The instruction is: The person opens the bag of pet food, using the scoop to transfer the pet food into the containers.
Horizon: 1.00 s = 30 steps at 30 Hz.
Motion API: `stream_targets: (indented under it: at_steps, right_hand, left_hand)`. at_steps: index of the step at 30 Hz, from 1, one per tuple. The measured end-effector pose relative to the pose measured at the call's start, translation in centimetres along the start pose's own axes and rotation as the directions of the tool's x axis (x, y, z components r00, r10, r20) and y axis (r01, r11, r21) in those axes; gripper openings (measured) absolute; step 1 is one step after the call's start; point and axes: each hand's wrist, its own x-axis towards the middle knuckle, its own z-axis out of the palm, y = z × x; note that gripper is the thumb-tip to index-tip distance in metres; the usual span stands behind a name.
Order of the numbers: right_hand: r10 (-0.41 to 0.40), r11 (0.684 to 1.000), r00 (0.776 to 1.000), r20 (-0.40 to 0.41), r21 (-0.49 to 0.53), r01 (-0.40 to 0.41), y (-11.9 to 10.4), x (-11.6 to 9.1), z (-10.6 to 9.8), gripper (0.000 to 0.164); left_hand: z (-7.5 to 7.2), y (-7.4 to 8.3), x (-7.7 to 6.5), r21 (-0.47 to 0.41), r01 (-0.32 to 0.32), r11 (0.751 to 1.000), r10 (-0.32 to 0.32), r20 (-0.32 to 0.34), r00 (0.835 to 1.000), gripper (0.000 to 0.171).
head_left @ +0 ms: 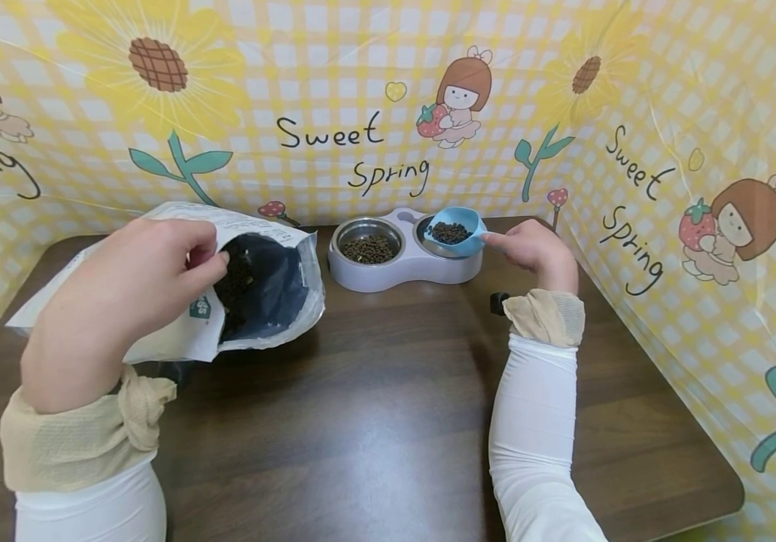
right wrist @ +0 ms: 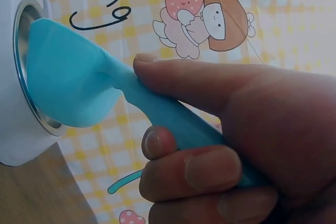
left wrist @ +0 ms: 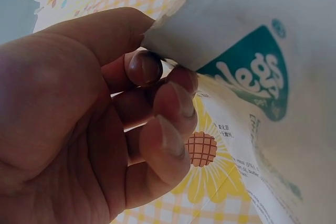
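Note:
My right hand grips the handle of a blue scoop, its thumb laid along the top. Dark brown kibble lies in the scoop, which is over the right steel bowl of a pale double pet feeder. More kibble sits in the left bowl. At the left, my left hand pinches the edge of a white pet food bag between thumb and fingers. The bag's mouth gapes to the right, with dark kibble inside its dark lining.
The feeder stands at the back of a dark wooden table. A yellow checked cloth with flowers and cartoon figures rises behind and at the right side.

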Motion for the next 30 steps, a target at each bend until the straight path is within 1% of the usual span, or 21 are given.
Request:
stream_targets:
  at_steps: [4,8,15,23,30]
  right_hand:
    - [-0.007,1.0,1.0,-0.03,0.001,0.007,-0.2,0.0,0.1,0.065]
    - [-0.025,0.999,0.998,-0.062,-0.023,0.024,-0.5,-0.1,0.3,0.062]
    - [-0.046,0.998,0.996,-0.08,-0.054,0.042,-1.4,-0.5,0.3,0.051]
    - [-0.051,0.996,0.995,-0.091,-0.077,0.044,-1.7,-0.3,0.6,0.05]
    - [-0.083,0.991,0.989,-0.12,-0.115,0.069,-1.9,0.0,0.7,0.055]
  left_hand:
    - [0.0,0.0,0.0,0.004,0.003,1.0,-0.003,-0.001,1.0,0.036]
    - [0.0,0.1,0.0,0.008,-0.002,1.0,0.003,-0.004,1.0,0.036]
    - [0.0,0.0,0.0,0.006,-0.013,1.0,0.013,-0.002,1.0,0.036]
    - [0.0,0.1,0.1,0.007,0.006,1.0,-0.006,0.012,1.0,0.037]
    - [0.0,0.1,0.1,0.012,0.008,1.0,-0.008,0.008,1.0,0.036]
